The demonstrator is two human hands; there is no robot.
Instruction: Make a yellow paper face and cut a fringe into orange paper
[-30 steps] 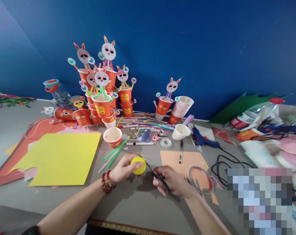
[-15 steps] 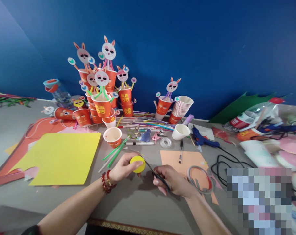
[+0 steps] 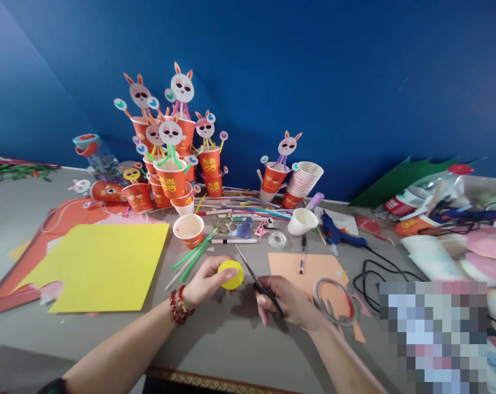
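Holding yellow disc (image 3: 231,276), gripping scissors (image 3: 250,272) nearby

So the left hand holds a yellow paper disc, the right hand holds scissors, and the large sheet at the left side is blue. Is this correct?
Not quite: in the head view, the large sheet is yellow, not blue. The left hand does hold the yellow paper disc, and the right hand the scissors.

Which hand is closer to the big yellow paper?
The left. The left hand, holding a yellow circle, is just to the right of the big yellow paper. The right hand, holding scissors, is farther right, beyond the left one.
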